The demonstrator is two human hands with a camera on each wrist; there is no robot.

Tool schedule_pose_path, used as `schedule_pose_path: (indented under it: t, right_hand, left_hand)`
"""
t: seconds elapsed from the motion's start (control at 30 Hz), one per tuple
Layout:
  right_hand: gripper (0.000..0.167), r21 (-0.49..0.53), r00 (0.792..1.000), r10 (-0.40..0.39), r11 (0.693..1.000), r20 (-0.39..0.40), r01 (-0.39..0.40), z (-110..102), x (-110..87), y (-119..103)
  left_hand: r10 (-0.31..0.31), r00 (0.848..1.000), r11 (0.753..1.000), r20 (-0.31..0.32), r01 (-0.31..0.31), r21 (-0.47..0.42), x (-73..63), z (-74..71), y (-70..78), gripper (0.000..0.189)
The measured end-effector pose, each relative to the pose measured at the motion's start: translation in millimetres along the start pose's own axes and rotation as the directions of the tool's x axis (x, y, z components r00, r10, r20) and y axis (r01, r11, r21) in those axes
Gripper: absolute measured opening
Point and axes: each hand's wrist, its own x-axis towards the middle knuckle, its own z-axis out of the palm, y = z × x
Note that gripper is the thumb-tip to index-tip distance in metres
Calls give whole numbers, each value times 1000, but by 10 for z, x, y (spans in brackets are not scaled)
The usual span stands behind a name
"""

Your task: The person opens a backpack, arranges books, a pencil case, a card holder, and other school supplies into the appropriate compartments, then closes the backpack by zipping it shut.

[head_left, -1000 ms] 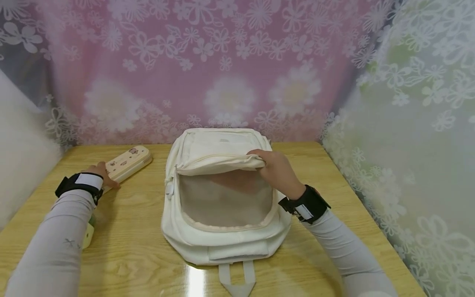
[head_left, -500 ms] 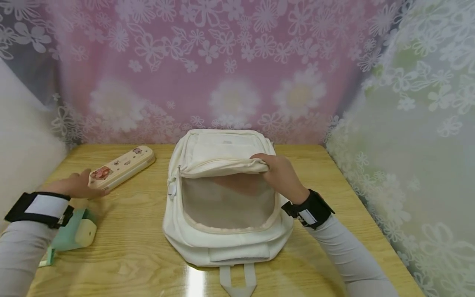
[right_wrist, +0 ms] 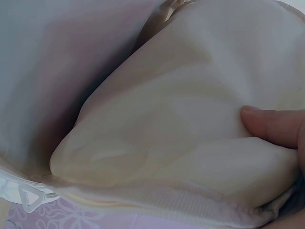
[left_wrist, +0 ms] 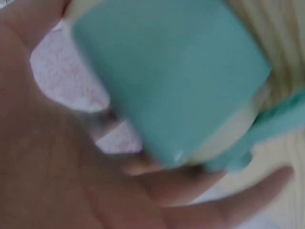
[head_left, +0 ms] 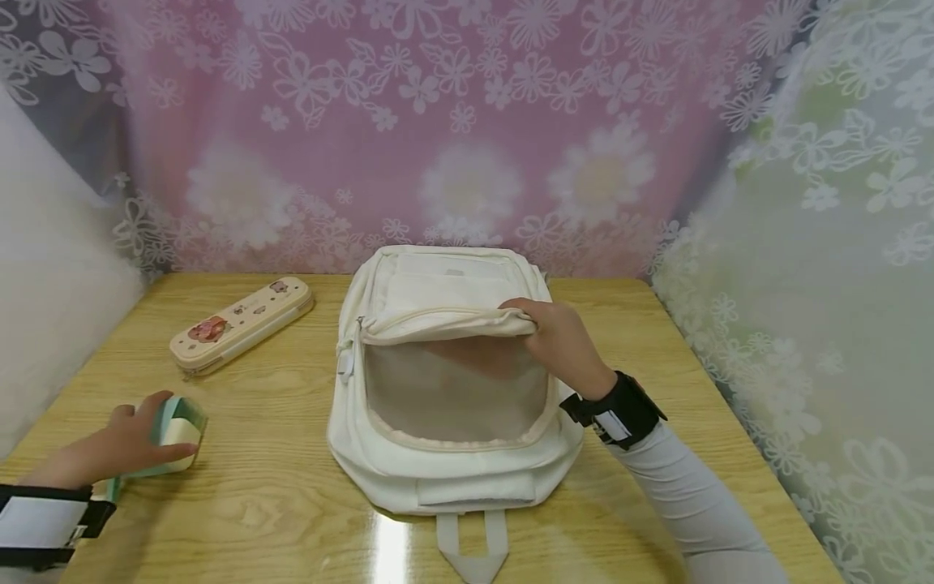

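A cream backpack (head_left: 467, 487) lies on the table with its main compartment unzipped. My right hand (head_left: 565, 341) grips the edge of its raised front flap. In the right wrist view, the thumb (right_wrist: 271, 126) presses on the pale lining (right_wrist: 167, 124). My left hand (head_left: 120, 446) holds a teal and cream block-like object (head_left: 178, 438) at the table's left side, thumb on the near side and fingers on the far side. The left wrist view is blurred; the teal face (left_wrist: 171, 71) fills its middle, and a teal bar (left_wrist: 281, 117) juts out beside it.
A cream pencil case (head_left: 241, 324) with a printed bear lid lies at the back left of the wooden table (head_left: 270, 487). A pink floral curtain (head_left: 467, 122) hangs behind, and a pale floral one (head_left: 832, 268) runs along the right.
My left hand has left the pencil case and come down and nearer to the teal and cream object, which it now holds. My right hand keeps its grip on the flap.
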Motion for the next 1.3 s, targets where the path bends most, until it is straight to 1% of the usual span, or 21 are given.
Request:
schedule_pose_path:
  t: [0.13, 0.23, 0.3, 0.37, 0.43, 0.5, 0.53, 0.6, 0.67, 0.77, 0.83, 0.87, 0.9, 0.93, 1.0, 1.03, 1.13, 1.2, 1.23, 1.27, 1.3]
  right_hand:
    - [40, 2, 1000, 7, 1000, 8, -7, -35, -18, 1]
    - [33, -11, 1000, 7, 1000, -3, -7, -68, -20, 5]
    - [26, -21, 1000, 5, 1000, -19, -5, -92, -11, 11]
    - [22, -35, 999, 2, 999, -32, -3, -112, 2, 23]
    - [20, -50, 999, -3, 999, -39, 1, -127, 28, 32]
    - [18, -60, 999, -7, 998, -45, 4, -142, 69, 22]
    - [17, -62, 999, -5, 998, -45, 3, -149, 97, 16]
    - [15, -76, 999, 1, 997, -48, -5, -165, 159, -3]
    - [14, -77, 999, 12, 997, -47, -16, -195, 222, -34]
    - [12, -91, 998, 16, 996, -61, -22, -241, 309, -71]
    - [11, -100, 997, 7, 995, -74, -14, -256, 359, -83]
    - [10, -100, 997, -1, 995, -82, -7, -256, 380, -84]
    - [11, -106, 996, -8, 994, -87, -1, -251, 396, -83]
    - [11, -112, 995, -16, 994, -96, 5, -242, 409, -81]
    - [12, -104, 994, -26, 994, -104, 16, -223, 422, -83]
    - [12, -100, 994, -31, 995, -108, 21, -216, 423, -87]
    - [10, -99, 993, -34, 995, -111, 24, -204, 414, -107]
    - [11, -91, 995, -25, 996, -98, 16, -210, 405, -124]
    - [12, -86, 996, -16, 996, -91, 8, -217, 403, -130]
    - [13, -80, 996, -7, 997, -87, 1, -227, 402, -141]
    - [13, -73, 996, 0, 997, -84, -6, -241, 403, -154]
  left_hand:
    - [16, 998, 999, -59, -19, -41, 6, 53, 72, 87]
    - [19, 996, 997, -83, -24, -69, -6, 16, 219, 84]
    - [34, 993, 995, -109, -44, -88, -34, -43, 391, 87]
    - [67, 986, 990, -153, -85, -117, -85, -116, 644, 90]
    - [139, 966, 978, -219, -169, -126, -162, -178, 967, 93]
    - [268, 919, 948, -290, -304, -90, -246, -223, 1330, 93]
    - [339, 886, 926, -315, -374, -55, -287, -235, 1520, 92]
    - [471, 820, 874, -325, -485, 40, -347, -254, 1895, 89]
    - [596, 744, 800, -300, -583, 144, -334, -248, 2237, 83]
    - [736, 643, 675, -210, -676, 296, -182, -230, 2698, 80]
    - [802, 573, 587, -168, -707, 395, 1, -195, 2948, 79]
    - [821, 551, 554, -146, -711, 433, 97, -184, 3063, 78]
    - [830, 543, 531, -125, -703, 473, 204, -163, 3163, 77]
    - [837, 537, 511, -109, -693, 508, 316, -136, 3254, 76]
    - [840, 536, 485, -90, -665, 567, 544, -55, 3404, 76]
    - [834, 546, 482, -79, -651, 587, 659, -2, 3465, 76]
    - [802, 596, 503, -51, -626, 595, 980, 165, 3598, 77]
    - [761, 647, 549, -42, -608, 574, 1173, 266, 3662, 78]
    - [738, 674, 580, -41, -601, 550, 1257, 304, 3695, 78]
    - [717, 696, 609, -44, -594, 526, 1329, 331, 3730, 79]
    - [705, 707, 624, -51, -585, 519, 1401, 354, 3765, 79]
